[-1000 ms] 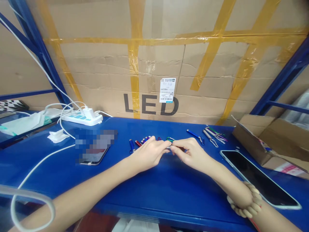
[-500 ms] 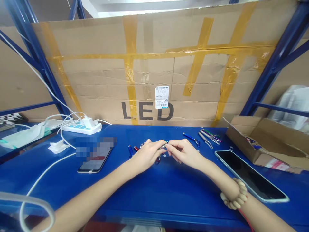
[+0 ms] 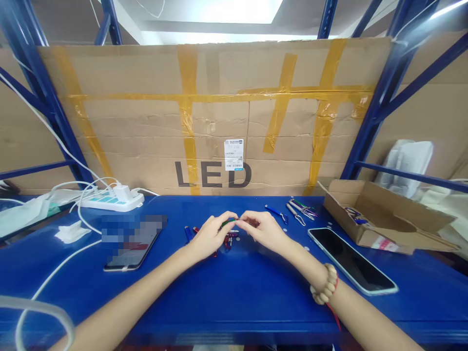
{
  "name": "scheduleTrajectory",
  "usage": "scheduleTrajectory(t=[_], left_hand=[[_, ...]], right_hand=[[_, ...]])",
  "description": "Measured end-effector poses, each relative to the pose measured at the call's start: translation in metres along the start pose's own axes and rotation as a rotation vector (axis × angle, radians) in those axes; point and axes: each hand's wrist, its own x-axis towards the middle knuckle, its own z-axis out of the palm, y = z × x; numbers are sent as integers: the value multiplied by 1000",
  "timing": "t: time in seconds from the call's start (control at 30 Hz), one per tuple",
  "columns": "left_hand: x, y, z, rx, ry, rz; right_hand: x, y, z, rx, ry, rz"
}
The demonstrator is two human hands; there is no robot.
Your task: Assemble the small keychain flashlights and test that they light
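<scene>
My left hand (image 3: 210, 235) and my right hand (image 3: 262, 230) meet over the middle of the blue table (image 3: 234, 297). Both pinch a small green keychain piece (image 3: 229, 222) between their fingertips, a little above the table. Under and beside my left hand lie several small coloured keychain pieces (image 3: 190, 233), blue and red ones among them. Farther right lie a blue keychain (image 3: 275, 212) and a small bunch of metal clips (image 3: 302, 209). A bead bracelet (image 3: 325, 287) is on my right wrist.
A phone (image 3: 128, 247) lies left of my hands and a larger dark phone (image 3: 351, 265) to the right. An open cardboard box (image 3: 383, 219) stands at the far right. A white power strip (image 3: 111, 200) with cables sits back left. A taped LED carton (image 3: 219, 122) forms the back wall.
The camera has tilted upward, so the hands sit lower and smaller in view. Both hands keep hold of the small piece; the fingers have shifted a little on it.
</scene>
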Motion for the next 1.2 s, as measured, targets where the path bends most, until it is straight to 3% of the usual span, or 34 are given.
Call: scheduleTrajectory(t=[0.13,0.23,0.37,0.8,1.03,1.2], left_hand=[[5,-7,2,-206,1,-39],[6,-9,2,-280,-34,-27],[5,-9,2,-286,-106,-23],[-5,1,3,-239,-276,-82],[-11,0,18,-316,-195,-63],[-13,3,22,-248,-97,-64]], right_hand=[[1,6,-3,-49,181,-212],[2,11,-6,-87,197,-361],[2,13,-7,-90,172,-396],[4,15,-11,96,-28,-277],[2,13,-3,222,-31,-92],[0,15,5,318,3,28]])
